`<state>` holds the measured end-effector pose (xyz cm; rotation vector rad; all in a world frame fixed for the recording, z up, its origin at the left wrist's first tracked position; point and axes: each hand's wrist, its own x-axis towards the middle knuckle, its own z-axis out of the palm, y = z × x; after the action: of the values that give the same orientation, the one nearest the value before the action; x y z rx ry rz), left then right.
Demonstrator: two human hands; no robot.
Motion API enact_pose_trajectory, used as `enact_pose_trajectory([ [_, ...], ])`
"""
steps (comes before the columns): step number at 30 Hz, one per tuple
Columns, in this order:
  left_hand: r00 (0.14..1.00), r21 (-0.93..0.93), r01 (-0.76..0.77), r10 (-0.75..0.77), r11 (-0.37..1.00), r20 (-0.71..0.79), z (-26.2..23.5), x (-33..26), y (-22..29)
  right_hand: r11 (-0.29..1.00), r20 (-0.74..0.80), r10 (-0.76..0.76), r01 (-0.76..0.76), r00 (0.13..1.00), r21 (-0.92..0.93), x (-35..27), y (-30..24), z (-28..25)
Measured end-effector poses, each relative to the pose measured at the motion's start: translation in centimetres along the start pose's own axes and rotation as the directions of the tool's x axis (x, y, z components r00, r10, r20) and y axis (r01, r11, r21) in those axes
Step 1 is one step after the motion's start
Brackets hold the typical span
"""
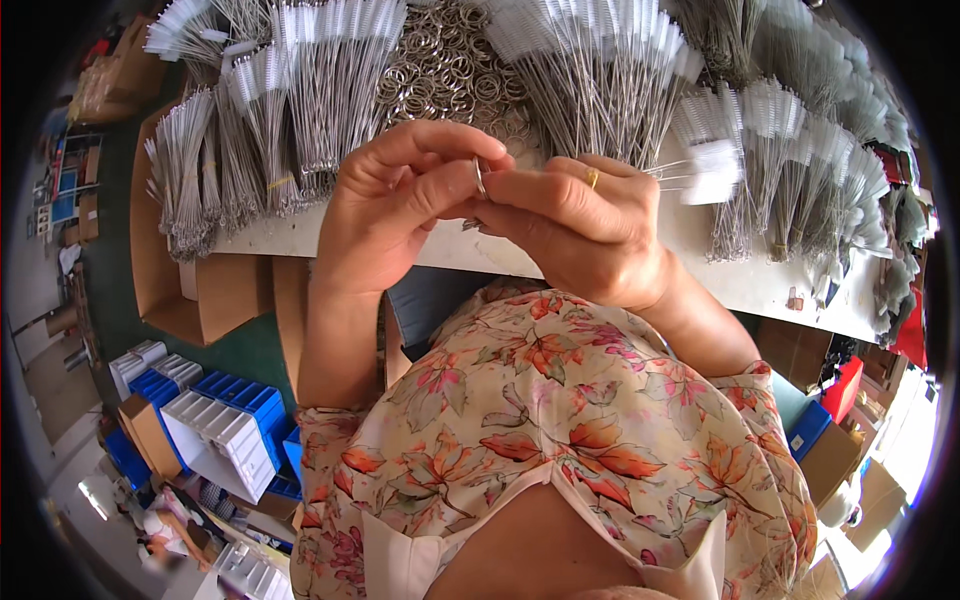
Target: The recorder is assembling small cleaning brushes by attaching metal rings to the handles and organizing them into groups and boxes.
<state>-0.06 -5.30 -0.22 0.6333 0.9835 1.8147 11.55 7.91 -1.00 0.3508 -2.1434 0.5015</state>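
Floral blouse fills the near foreground, forearms rising from it toward a white table. Above the table's near edge, both hands meet around a small metal ring. Left hand pinches the ring between thumb and forefinger, fingers pressed together. Right hand, wearing a gold band, pinches thin wire brushes whose white bristle tips blur to its right. That ring looks light, stiff and slippery, best gripped by its rim; the brush wires seem springy and are best held near the twisted ends. Beyond the ring on the table lie a heap of loose rings and rows of bundled brushes. Blue bins sit on the floor left of the table.
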Motion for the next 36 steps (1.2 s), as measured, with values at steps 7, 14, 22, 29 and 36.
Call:
enact_pose_trajectory([
  [7, 0.979, 0.643, -0.203, 0.179, 0.738, 0.103, 0.9, -1.5, 2.9, 0.922, 0.19, 0.211, -0.26, 0.959, 0.286, 0.9, -0.9, -0.9],
  [14, 0.762, 0.763, -0.512, 0.618, 0.395, 0.191, 1.4, -1.6, 0.9, -0.166, 0.625, 0.634, -0.709, 0.456, 0.686, 3.2, -1.1, -1.9],
  [22, 0.855, 0.723, -0.397, 0.515, 0.566, 0.066, 0.5, -1.6, 0.6, -0.181, 0.667, 0.619, -0.751, 0.415, 0.635, 3.0, -0.3, -0.8],
  [29, 0.915, 0.689, -0.322, 0.4, 0.649, 0.051, 0.1, -1.7, 1.3, -0.26, 0.698, 0.56, -0.705, 0.447, 0.66, 2.7, 0.4, -0.6],
  [36, 0.919, 0.694, -0.295, 0.393, 0.657, 0.019, -0.1, -1.5, 1.6, -0.058, 0.643, 0.605, -0.78, 0.469, 0.623, 2.9, 0.4, -0.1],
])
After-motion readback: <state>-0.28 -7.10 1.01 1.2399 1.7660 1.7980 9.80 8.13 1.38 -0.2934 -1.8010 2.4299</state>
